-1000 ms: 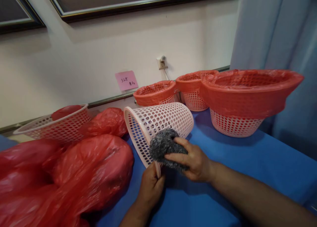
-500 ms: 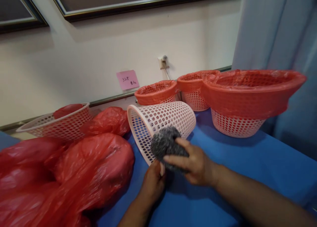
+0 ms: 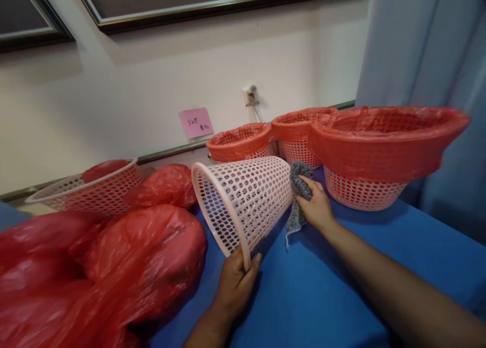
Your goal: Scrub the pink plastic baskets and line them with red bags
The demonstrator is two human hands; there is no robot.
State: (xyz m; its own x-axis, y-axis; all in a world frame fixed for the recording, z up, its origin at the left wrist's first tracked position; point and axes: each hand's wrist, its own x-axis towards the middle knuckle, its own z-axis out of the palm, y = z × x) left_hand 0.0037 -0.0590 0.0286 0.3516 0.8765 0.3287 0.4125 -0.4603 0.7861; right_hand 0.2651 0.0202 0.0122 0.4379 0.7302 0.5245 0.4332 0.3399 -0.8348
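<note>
A pale pink perforated plastic basket (image 3: 254,196) lies tilted on its side, its mouth turned to the left and toward me. My left hand (image 3: 236,282) grips the lower part of its rim, thumb outside and fingers partly hidden behind the rim. Against the basket's base end, on the right, is a grey cloth (image 3: 301,186). My right hand (image 3: 316,205) is closed on that cloth, and part of it dangles below the fingers.
The blue table (image 3: 288,297) holds red plastic bags (image 3: 152,257) at left and another basket (image 3: 102,186) behind them. Red-lined baskets stand at back (image 3: 241,141), beside it (image 3: 299,140), and at right (image 3: 383,150). A wall outlet (image 3: 251,95) has a cord.
My right hand has carried the grey cloth from near the basket's rim, rightward and away from me, to its base end. The basket has turned slightly; my left hand stays at the rim.
</note>
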